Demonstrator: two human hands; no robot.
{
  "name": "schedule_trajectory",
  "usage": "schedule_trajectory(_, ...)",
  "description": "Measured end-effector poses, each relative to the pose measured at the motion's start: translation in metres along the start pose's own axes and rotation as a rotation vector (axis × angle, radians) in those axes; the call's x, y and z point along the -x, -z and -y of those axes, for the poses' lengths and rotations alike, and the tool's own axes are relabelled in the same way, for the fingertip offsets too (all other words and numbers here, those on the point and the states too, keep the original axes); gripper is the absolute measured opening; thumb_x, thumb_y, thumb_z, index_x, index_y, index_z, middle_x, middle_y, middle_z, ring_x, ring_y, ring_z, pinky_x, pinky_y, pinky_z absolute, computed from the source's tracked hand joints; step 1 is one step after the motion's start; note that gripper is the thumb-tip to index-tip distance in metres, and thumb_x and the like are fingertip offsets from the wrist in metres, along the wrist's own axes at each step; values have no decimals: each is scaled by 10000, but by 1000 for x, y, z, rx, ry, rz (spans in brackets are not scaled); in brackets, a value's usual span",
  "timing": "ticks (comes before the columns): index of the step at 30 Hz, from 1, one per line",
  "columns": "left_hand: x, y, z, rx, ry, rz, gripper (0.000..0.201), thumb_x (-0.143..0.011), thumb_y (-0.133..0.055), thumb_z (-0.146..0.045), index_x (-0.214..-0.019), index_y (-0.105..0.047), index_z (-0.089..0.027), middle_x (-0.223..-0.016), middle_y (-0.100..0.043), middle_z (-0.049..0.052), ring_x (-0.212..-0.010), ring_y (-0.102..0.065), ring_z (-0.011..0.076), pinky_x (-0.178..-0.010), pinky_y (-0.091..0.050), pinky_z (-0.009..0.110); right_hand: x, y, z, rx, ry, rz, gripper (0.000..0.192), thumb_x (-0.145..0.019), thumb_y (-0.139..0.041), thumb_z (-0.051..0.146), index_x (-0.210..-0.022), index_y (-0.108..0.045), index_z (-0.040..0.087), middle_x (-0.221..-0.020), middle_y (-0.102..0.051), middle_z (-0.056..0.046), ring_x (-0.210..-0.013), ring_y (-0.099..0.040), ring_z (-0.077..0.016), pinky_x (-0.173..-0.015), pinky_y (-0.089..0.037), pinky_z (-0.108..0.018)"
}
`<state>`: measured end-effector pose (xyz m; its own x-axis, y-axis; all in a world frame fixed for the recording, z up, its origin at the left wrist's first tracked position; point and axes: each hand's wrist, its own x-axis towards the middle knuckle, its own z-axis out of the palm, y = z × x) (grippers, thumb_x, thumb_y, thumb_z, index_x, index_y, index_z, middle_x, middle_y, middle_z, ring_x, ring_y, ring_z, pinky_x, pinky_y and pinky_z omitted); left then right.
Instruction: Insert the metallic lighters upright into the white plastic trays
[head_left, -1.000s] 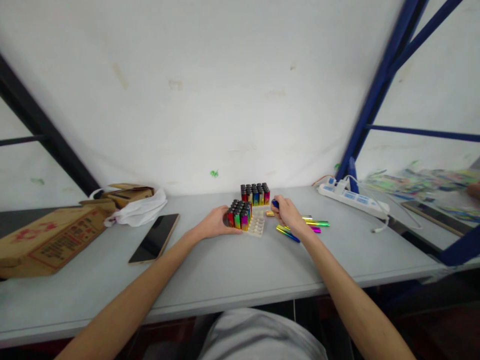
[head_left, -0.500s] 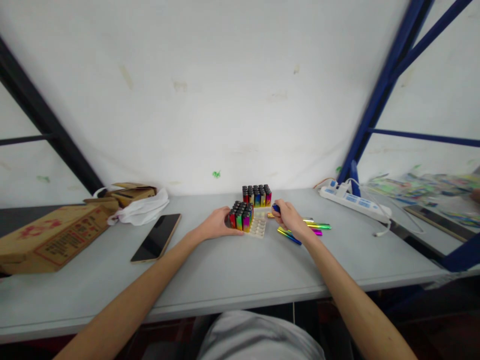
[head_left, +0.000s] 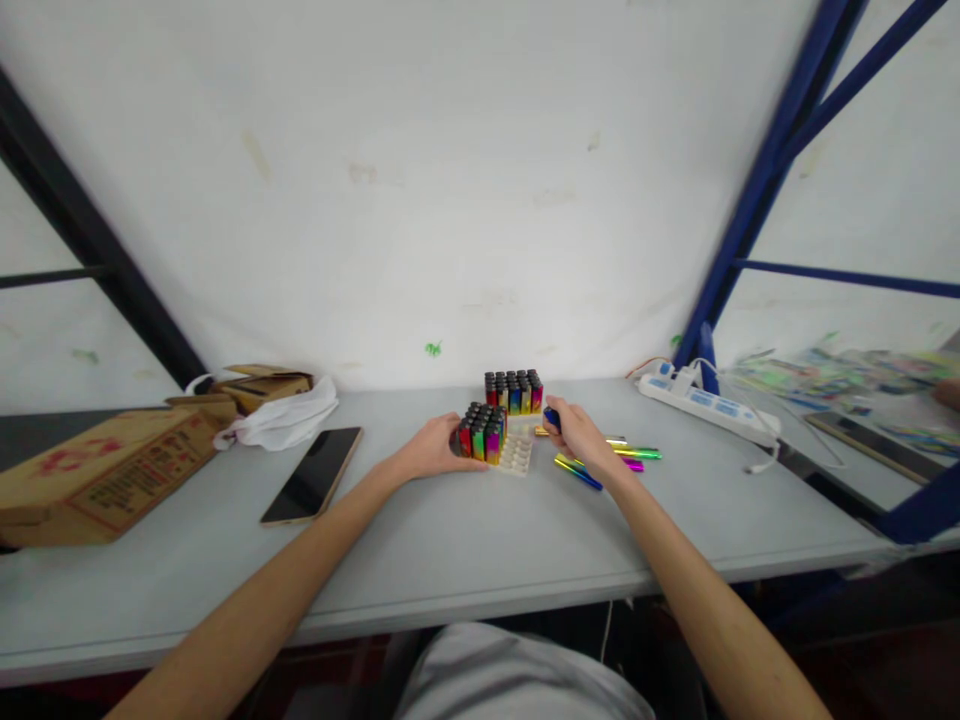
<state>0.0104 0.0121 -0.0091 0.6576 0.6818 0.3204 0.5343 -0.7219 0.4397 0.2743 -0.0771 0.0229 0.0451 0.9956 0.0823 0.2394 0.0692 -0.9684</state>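
A white tray (head_left: 517, 459) stands mid-table, its left part filled with upright colourful lighters (head_left: 481, 431). My left hand (head_left: 431, 450) rests against the tray's left side, touching that block of lighters. My right hand (head_left: 577, 432) holds a blue lighter (head_left: 551, 417) just right of the tray. Behind it stands a second full block of lighters (head_left: 513, 389). Several loose metallic lighters (head_left: 628, 453) lie on the table to the right of my right hand.
A phone (head_left: 313, 487) lies face up at the left, beyond it a white plastic bag (head_left: 281, 417) and cardboard boxes (head_left: 97, 470). A white power strip (head_left: 709, 406) sits at the back right by a blue frame post (head_left: 750, 220). Another person's hand (head_left: 946, 393) shows at the far right edge.
Nothing much has moved; both hands keep their places at the tray, and only the camera has shifted slightly.
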Motion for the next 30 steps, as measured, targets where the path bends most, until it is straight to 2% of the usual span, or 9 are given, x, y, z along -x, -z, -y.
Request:
schedule_trajectory(4,0,-1,1,5,-6,-5,676,-612,-824,-737,-993,-744,-184,-913,-743,77,-937,-696,310,-812,-532,342,-2,2,-6,199,11,-29,393,-973,-312,423,-622,-353,249,-466,-309,60,-452,-300,-120,-493,-255,-261)
schedule_trajectory(8,0,0,0,-4,-4,-1,682,-615,-823,-736,-1004,-745,-182,-926,-743,76,-957,-694,311,-831,-531,342,2,2,-2,373,58,-50,341,-954,-414,314,-623,-372,240,-498,-380,54,-514,-353,-123,-548,-274,-258)
schedule_trajectory(13,0,2,-4,-15,5,4,682,-616,-816,-743,-999,-744,-184,-908,-742,65,-928,-699,306,-817,-533,345,6,-1,6,355,8,-38,433,-989,-374,310,-563,-354,240,-487,-374,48,-514,-359,-129,-556,-277,-271)
schedule_trajectory(19,0,3,-6,3,7,10,686,-617,-826,-727,-1023,-745,-180,-915,-742,77,-929,-691,316,-828,-534,358,4,-3,0,278,-20,-36,452,-998,-339,373,-564,-359,245,-484,-376,41,-498,-358,-140,-550,-291,-285)
schedule_trajectory(24,1,3,-7,2,13,17,689,-623,-823,-728,-1025,-741,-174,-924,-735,77,-926,-684,311,-835,-531,358,-2,0,-8,239,51,-27,442,-1001,-354,438,-619,-439,234,-521,-433,34,-517,-393,-146,-559,-313,-274)
schedule_trajectory(28,1,4,-8,-11,6,26,678,-641,-808,-732,-1010,-737,-167,-938,-730,74,-914,-686,304,-831,-529,359,-6,0,-17,280,116,-23,566,-1035,-262,565,-757,-597,202,-639,-537,0,-608,-475,-168,-622,-372,-280)
schedule_trajectory(30,1,4,-8,-9,2,24,673,-637,-814,-725,-1006,-736,-167,-932,-730,70,-917,-687,303,-831,-528,356,-7,0,-21,326,178,-26,536,-1043,-274,546,-898,-649,190,-723,-593,-12,-666,-518,-176,-673,-401,-287)
